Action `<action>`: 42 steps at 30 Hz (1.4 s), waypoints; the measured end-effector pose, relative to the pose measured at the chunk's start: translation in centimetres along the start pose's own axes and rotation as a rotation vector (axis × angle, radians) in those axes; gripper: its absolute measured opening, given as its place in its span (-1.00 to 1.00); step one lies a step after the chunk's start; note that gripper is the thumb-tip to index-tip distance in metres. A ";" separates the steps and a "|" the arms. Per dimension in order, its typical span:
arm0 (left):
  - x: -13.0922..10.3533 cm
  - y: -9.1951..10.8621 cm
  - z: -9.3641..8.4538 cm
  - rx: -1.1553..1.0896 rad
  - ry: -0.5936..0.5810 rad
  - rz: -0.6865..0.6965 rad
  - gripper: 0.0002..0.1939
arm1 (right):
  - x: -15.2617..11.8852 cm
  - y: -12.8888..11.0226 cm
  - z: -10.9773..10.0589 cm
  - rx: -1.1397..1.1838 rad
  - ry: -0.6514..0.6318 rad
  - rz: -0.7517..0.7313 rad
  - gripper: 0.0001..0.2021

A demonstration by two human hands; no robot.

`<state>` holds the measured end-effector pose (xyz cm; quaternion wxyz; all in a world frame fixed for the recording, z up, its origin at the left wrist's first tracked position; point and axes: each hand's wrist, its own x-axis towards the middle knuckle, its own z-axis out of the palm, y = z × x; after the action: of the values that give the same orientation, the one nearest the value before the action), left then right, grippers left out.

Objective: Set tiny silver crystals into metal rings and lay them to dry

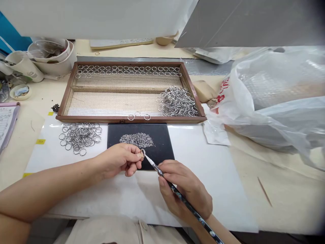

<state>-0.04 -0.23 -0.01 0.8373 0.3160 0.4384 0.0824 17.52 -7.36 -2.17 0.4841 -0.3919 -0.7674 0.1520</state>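
Note:
Between thumb and forefinger, my left hand (127, 157) pinches a small silver ring (143, 153) above a black mat (162, 149). My right hand (185, 186) grips a long dark patterned pen-like tool (189, 205) with a whitish tip, which meets or nearly touches the ring. Just beyond my left hand, a patch of tiny silvery beads or stones (137, 139) lies on the mat. A loose pile of silver rings (80, 135) sits on the white sheet to the left.
Behind the mat stands a brown wooden-framed mesh tray (132, 120), with rows of rings along its back and a heap of rings (177, 101) at right. A white plastic bag (274, 101) bulges on the right. Cups and tubs (54, 64) stand back left. A thin stick (264, 192) lies right.

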 end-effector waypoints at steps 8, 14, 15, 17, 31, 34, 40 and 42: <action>0.0 0.0 -0.1 -0.016 -0.008 0.000 -0.75 | -0.5 0.2 -0.1 0.030 0.088 0.126 -0.66; -0.4 0.5 0.3 -0.026 0.029 -0.029 -0.76 | -0.6 1.2 -0.3 -0.028 0.286 0.629 -0.94; -0.4 0.5 0.3 -0.026 0.026 -0.030 -0.76 | -0.5 1.3 -0.4 -0.032 0.267 0.694 -0.97; -0.4 0.5 0.2 -0.025 0.019 -0.033 -0.76 | -0.5 1.5 -0.4 -0.033 0.229 0.786 -0.95; -0.4 0.3 0.1 -0.044 0.020 -0.028 -0.79 | -0.3 2.0 -0.1 -0.063 0.145 0.847 -0.88; -0.4 0.3 0.1 -0.055 0.027 -0.029 -0.81 | -0.4 2.0 -0.1 -0.064 0.151 0.840 -0.90; -0.3 0.2 0.1 -0.037 0.029 -0.020 -0.80 | -0.5 1.2 -0.2 0.149 0.265 0.591 -0.94; -0.1 0.2 0.1 -0.025 0.018 -0.016 -0.79 | -0.6 0.8 -0.2 0.233 0.257 0.490 -0.88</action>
<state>-0.04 -0.20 0.23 0.8379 0.3012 0.4474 0.0839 18.22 -7.33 -2.88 0.5680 -0.5235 -0.5595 0.3004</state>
